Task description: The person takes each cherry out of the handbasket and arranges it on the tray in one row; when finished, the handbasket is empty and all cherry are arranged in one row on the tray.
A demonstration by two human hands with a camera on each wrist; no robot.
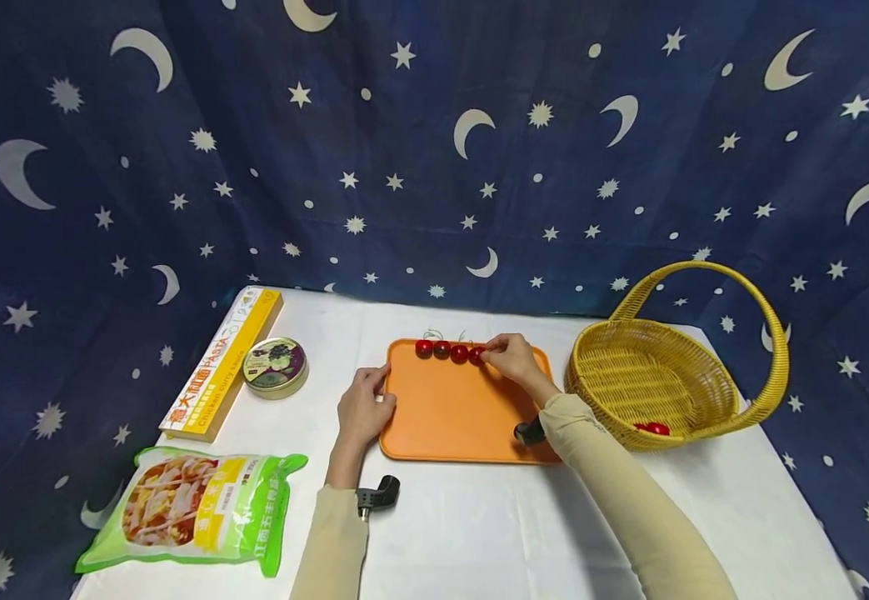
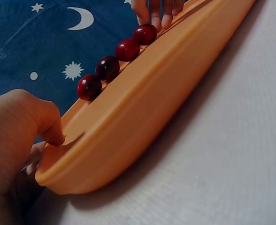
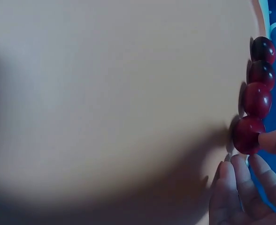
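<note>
Several dark red, glossy cherries (image 1: pixel 460 354) with thin stems sit in a row along the far edge of an orange tray (image 1: pixel 441 417). My right hand (image 1: pixel 511 358) pinches the rightmost cherry (image 3: pixel 248 135) in the row; its thumb lies on the fruit and the fingers are beside it. At the tray's left edge my left hand (image 1: pixel 362 408) grips the rim, thumb inside and fingers outside and partly hidden, as the left wrist view shows.
To the right stands a yellow wicker basket (image 1: pixel 580 375) with a tall handle and a few red cherries (image 1: pixel 655 428) inside. On the left are a pasta box (image 1: pixel 220 367), a round tin (image 1: pixel 275 368) and a green food bag (image 1: pixel 194 508). A starry dark blue cloth (image 1: pixel 404 208) hangs behind.
</note>
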